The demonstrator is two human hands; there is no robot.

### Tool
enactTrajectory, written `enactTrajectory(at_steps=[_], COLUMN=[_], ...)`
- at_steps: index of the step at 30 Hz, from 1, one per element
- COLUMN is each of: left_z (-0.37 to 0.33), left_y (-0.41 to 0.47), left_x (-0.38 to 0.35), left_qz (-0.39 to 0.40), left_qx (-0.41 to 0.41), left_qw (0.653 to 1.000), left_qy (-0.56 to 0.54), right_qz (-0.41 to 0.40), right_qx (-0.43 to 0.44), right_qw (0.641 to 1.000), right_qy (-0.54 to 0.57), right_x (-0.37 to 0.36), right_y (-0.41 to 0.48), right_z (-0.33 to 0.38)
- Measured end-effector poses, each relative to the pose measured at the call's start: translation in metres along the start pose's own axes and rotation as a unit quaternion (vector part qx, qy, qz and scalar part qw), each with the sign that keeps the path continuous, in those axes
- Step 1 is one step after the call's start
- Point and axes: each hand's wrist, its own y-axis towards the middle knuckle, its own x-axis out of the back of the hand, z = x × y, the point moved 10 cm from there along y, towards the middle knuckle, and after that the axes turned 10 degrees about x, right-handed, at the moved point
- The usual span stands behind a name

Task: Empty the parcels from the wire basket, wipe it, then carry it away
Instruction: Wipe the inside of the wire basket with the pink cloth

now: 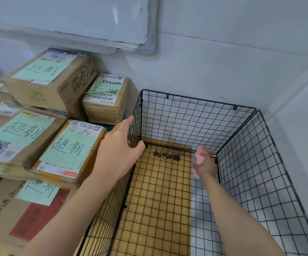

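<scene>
Right of centre, the right hand [204, 166] clasps a pink cloth [201, 154] against the far lower corner of the wire basket [186, 122]. Left of centre, the left hand [120, 146] grips its left wall. The parcels [38, 137] are stacked at left. Bracing firmly and wiping along each wire should work best.

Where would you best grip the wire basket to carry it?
Grip the thick top rim on the left and right walls of the basket from above, one hand per side: it stands upright and open-topped. The left hand grips the left wall; the right hand holds a cloth.
</scene>
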Motion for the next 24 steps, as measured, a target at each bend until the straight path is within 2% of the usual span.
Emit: enactTrajectory(at_steps=[5,10,13,15,19,22,24], left_z=[-0.001,-0.001,0.0,0.002,0.003,0.001,0.0], left_y=[-0.001,-0.003,-0.004,-0.005,-0.004,-0.003,-0.003], left_x=[-0.001,0.0,0.0,0.0,-0.001,0.0,0.001], left_qz=[0.003,0.007,0.012,0.014,0.018,0.012,0.007], left_qx=[-0.001,0.0,0.002,0.003,-0.004,-0.008,-0.01], left_qw=[1.0,1.0,1.0,1.0,1.0,1.0,1.0], left_qy=[-0.001,-0.004,-0.006,-0.007,-0.015,-0.02,-0.026], right_qz=[0.13,0.133,0.184,0.19,0.098,-0.006,-0.059], right_qx=[0.088,0.288,0.327,0.342,0.28,0.159,0.077], right_qw=[0.987,0.937,0.915,0.908,0.952,0.986,0.994], right_qy=[-0.04,-0.148,-0.15,-0.151,-0.081,-0.059,-0.041], right_x=[-0.032,-0.089,-0.116,-0.122,-0.081,-0.025,0.004], right_y=[-0.028,-0.113,-0.14,-0.145,-0.107,-0.07,-0.055], right_z=[0.035,0.089,0.108,0.116,0.1,0.055,0.025])
